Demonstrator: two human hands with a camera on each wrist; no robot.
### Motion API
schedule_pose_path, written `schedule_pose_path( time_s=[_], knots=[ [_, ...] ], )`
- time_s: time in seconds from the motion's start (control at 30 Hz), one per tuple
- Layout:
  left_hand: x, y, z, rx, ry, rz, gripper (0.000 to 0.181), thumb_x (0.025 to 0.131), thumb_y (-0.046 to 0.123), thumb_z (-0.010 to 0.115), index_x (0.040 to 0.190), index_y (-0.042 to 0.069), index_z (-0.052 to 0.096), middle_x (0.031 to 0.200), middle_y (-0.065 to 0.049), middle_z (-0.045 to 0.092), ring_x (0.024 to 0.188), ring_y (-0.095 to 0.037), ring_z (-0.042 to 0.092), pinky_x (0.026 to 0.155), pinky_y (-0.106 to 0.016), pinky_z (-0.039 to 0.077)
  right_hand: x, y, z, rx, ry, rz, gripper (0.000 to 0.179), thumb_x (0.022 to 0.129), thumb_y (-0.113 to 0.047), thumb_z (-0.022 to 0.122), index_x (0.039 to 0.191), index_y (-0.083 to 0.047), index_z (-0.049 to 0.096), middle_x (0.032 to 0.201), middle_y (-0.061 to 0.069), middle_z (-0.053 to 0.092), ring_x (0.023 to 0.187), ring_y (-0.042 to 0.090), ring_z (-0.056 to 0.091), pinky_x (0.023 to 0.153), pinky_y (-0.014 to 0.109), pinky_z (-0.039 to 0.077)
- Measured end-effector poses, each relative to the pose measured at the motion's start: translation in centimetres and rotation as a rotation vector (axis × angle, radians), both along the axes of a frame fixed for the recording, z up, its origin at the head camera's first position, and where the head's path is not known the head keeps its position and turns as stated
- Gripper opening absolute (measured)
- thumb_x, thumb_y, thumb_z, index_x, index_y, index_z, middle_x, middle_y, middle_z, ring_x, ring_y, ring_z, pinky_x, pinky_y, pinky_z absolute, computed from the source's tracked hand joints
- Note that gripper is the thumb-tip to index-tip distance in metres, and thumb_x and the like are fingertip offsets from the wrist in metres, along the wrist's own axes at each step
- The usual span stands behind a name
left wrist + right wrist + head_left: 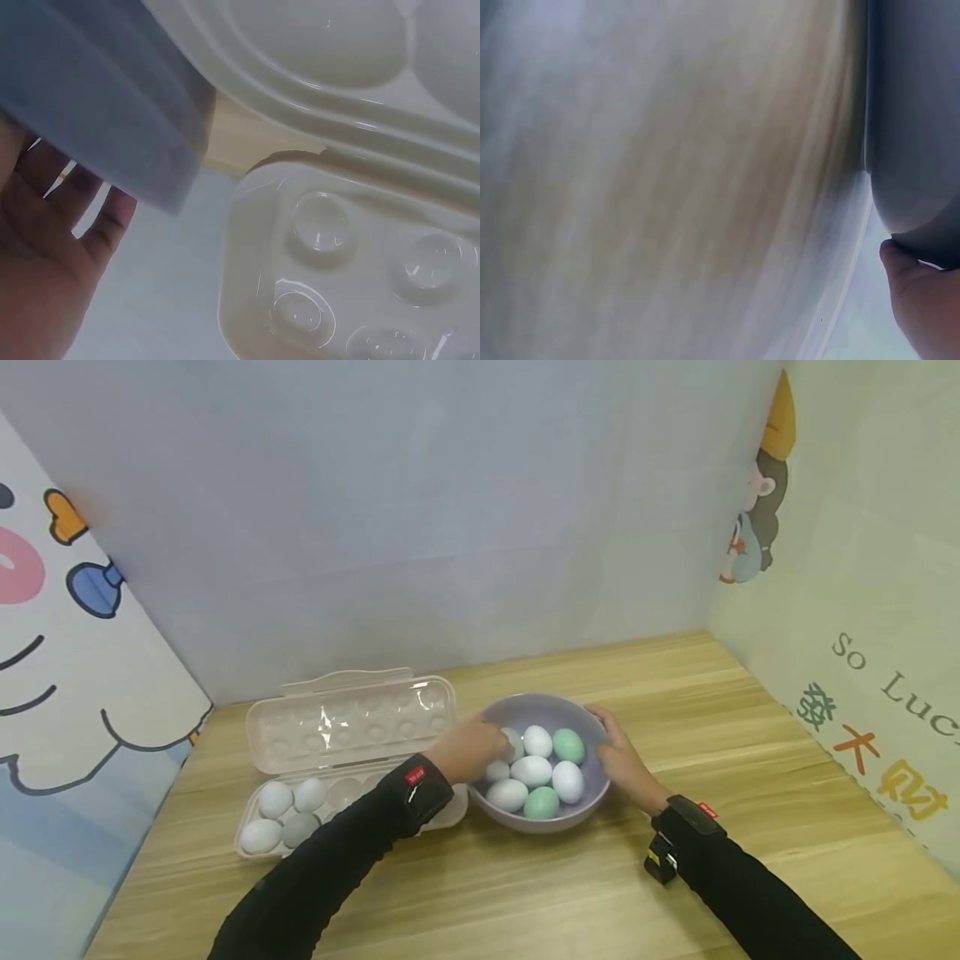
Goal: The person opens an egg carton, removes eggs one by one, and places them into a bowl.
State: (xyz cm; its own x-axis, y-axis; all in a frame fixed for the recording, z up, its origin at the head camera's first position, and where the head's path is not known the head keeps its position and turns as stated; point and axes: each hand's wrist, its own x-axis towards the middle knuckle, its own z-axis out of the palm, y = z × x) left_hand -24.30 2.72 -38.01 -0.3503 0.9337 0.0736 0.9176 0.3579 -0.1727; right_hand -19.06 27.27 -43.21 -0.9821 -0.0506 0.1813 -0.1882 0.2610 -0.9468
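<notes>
A purple-grey bowl [547, 823] on the table holds several white eggs [531, 771], green eggs [568, 746] and a greyish egg [513, 746]. My left hand [468, 750] reaches over its left rim, fingers down at the greyish egg; I cannot tell whether they pinch it. In the left wrist view the bowl's wall [112, 97] covers the fingertips. With my right hand [626, 767] I grip the bowl's right rim; in the right wrist view the thumb [900, 262] lies against the bowl [922, 150]. Left of the bowl, a clear plastic egg carton [352, 727] lies with its lid raised.
White eggs [275, 798] and a grey egg [300, 830] sit in cups at the carton's left end. My left forearm [330, 860] passes over the carton's front. Behind the wooden table [525, 893] stands a pale cloth wall [465, 527], with printed panels at both sides.
</notes>
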Motion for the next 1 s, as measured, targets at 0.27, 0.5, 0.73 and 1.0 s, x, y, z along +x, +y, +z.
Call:
schedule_pose_path(
  time_s=[0.27, 0.5, 0.73, 1.0],
  knots=[
    [0.7, -1.2, 0.5, 0.028, -0.06, 0.063, 0.02, 0.074, 0.001, 0.06, 0.088, 0.016, 0.061, 0.088, 0.001, 0.059, 0.086, -0.019, 0.054, 0.082, -0.039, 0.041, 0.0, -0.7, 0.1, 0.012, -0.033, 0.01, 0.064, 0.077, 0.011, 0.03, 0.138, -0.009, 0.021, 0.143, 0.018, 0.02, 0.128, 0.037, 0.021, 0.102, 0.055, 0.022],
    [1.8, -5.0, 4.5, 0.08, 0.01, 0.166, 0.022, 0.08, 0.005, 0.056, 0.099, 0.015, 0.061, 0.095, 0.0, 0.059, 0.092, -0.018, 0.052, 0.08, -0.04, 0.041, 0.4, -0.2, 0.4, 0.009, -0.024, 0.022, 0.063, 0.079, 0.01, 0.031, 0.138, -0.01, 0.02, 0.143, 0.019, 0.02, 0.128, 0.039, 0.02, 0.101, 0.057, 0.021],
    [2.1, -12.4, 4.3, 0.132, -0.014, 0.315, 0.023, 0.073, 0.003, 0.064, 0.093, 0.013, 0.061, 0.09, -0.002, 0.059, 0.086, -0.021, 0.055, 0.078, -0.04, 0.045, 0.3, 0.5, 0.0, 0.039, 0.016, 0.032, 0.064, 0.077, 0.006, 0.029, 0.138, -0.009, 0.02, 0.143, 0.02, 0.019, 0.127, 0.041, 0.021, 0.098, 0.059, 0.026],
    [1.8, -21.0, 0.9, 0.105, -0.153, 0.557, 0.023, 0.066, 0.014, 0.072, 0.082, 0.006, 0.057, 0.074, 0.0, 0.049, 0.066, -0.017, 0.048, 0.06, -0.035, 0.045, 0.5, -0.4, 0.4, 0.032, 0.007, 0.038, 0.066, 0.075, 0.009, 0.027, 0.138, -0.008, 0.019, 0.142, 0.022, 0.018, 0.127, 0.043, 0.02, 0.099, 0.059, 0.024]
  ],
)
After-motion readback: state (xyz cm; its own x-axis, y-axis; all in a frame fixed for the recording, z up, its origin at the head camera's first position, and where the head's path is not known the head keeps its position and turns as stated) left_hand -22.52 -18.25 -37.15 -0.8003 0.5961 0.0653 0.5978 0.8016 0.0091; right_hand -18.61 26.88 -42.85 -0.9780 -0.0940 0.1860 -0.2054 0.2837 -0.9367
